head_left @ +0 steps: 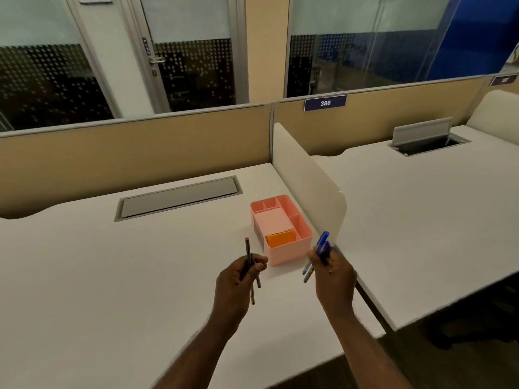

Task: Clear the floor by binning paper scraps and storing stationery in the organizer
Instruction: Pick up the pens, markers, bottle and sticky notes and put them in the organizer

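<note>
Gripping two pencils mid-shaft, the left hand hovers above the surface; the right hand clasps pens. Both bundles look light, stiff and slippery, likely needing firm mid-shaft holds toward the organizer.

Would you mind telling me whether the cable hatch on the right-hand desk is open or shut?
Open: the grey flap stands raised at the back of the hatch, and a dark recess shows below it in the desktop.

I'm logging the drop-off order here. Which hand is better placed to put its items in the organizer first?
Probably the right hand: its grip on the blue pens sits right beside the pink organizer. The left hand with the pencils is slightly farther.
</note>
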Action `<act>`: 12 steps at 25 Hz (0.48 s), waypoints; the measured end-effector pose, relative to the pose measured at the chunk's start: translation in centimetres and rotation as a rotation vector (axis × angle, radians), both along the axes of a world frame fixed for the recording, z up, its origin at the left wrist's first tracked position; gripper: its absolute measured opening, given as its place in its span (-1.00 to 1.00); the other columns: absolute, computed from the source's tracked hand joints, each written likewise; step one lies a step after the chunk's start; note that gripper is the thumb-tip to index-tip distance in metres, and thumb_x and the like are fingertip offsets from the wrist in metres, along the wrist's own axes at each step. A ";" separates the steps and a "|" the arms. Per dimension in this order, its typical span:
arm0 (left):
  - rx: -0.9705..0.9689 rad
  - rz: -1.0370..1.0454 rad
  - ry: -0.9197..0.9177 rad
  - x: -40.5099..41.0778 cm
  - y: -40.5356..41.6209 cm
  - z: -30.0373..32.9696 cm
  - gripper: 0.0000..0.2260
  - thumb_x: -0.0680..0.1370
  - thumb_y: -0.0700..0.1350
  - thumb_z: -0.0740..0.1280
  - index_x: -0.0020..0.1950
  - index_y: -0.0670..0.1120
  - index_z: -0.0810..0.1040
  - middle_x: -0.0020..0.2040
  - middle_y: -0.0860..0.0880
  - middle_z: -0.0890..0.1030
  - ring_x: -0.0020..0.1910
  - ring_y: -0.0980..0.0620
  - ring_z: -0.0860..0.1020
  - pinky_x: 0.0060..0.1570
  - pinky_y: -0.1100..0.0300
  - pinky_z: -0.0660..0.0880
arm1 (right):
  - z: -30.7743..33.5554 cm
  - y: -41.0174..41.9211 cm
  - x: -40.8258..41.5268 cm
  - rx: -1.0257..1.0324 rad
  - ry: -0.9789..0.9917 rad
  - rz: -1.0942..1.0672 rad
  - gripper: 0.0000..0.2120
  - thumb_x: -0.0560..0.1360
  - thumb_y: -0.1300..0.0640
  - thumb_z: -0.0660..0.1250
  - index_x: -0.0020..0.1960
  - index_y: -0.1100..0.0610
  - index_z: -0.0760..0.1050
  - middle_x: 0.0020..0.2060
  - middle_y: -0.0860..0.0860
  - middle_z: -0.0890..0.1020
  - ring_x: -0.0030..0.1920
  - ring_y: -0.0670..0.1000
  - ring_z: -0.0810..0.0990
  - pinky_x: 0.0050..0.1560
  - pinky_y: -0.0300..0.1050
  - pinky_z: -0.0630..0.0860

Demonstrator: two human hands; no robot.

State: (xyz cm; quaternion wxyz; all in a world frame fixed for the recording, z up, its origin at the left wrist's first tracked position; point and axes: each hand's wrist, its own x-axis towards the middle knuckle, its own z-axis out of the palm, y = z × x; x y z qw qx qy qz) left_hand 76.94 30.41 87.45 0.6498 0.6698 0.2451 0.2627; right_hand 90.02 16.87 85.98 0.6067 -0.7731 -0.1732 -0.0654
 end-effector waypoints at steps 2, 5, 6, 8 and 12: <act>0.015 -0.001 -0.014 2.5 1.3 -0.3 -0.81 0.56 -0.20 0.30 0.02 0.03 0.65 -0.04 0.06 0.71 0.03 0.10 0.65 0.04 0.26 0.57 | -0.4 0.9 2.2 0.005 0.009 -0.004 -0.90 0.42 0.15 0.42 -0.13 0.18 0.57 -0.37 -0.05 0.63 -0.30 -0.24 0.62 -0.31 -0.56 0.43; 0.025 -0.024 -0.045 6.7 3.8 -0.4 -0.82 0.57 -0.19 0.28 0.04 0.01 0.64 -0.04 0.07 0.71 0.01 0.11 0.65 -0.03 0.36 0.55 | -0.6 2.5 5.9 -0.029 -0.009 -0.040 -0.89 0.44 0.15 0.41 -0.13 0.20 0.57 -0.34 0.02 0.66 -0.32 -0.19 0.62 -0.27 -0.57 0.42; 0.023 -0.032 -0.055 8.0 4.6 -0.4 -0.82 0.57 -0.19 0.28 0.05 -0.01 0.64 -0.03 0.07 0.71 0.01 0.10 0.65 -0.04 0.35 0.55 | -0.6 3.2 6.9 -0.041 -0.013 -0.056 -0.89 0.44 0.17 0.41 -0.13 0.23 0.57 -0.34 0.02 0.65 -0.31 -0.23 0.61 -0.28 -0.58 0.40; 0.019 -0.041 -0.083 10.6 6.6 -0.3 -0.83 0.57 -0.19 0.28 0.06 -0.04 0.64 -0.04 0.06 0.71 0.01 0.09 0.66 -0.01 0.32 0.56 | -0.4 4.8 8.9 -0.060 -0.039 -0.096 -0.88 0.44 0.20 0.42 -0.14 0.26 0.56 -0.37 0.01 0.61 -0.30 -0.36 0.56 -0.31 -0.60 0.36; 0.033 -0.028 -0.091 15.8 10.7 -0.3 -0.84 0.57 -0.18 0.28 0.06 -0.06 0.63 -0.07 0.04 0.71 0.00 0.09 0.65 0.01 0.26 0.58 | -1.7 7.9 12.5 -0.111 -0.053 -0.084 -0.85 0.43 0.17 0.42 -0.12 0.27 0.57 -0.35 -0.01 0.61 -0.32 -0.33 0.57 -0.27 -0.61 0.36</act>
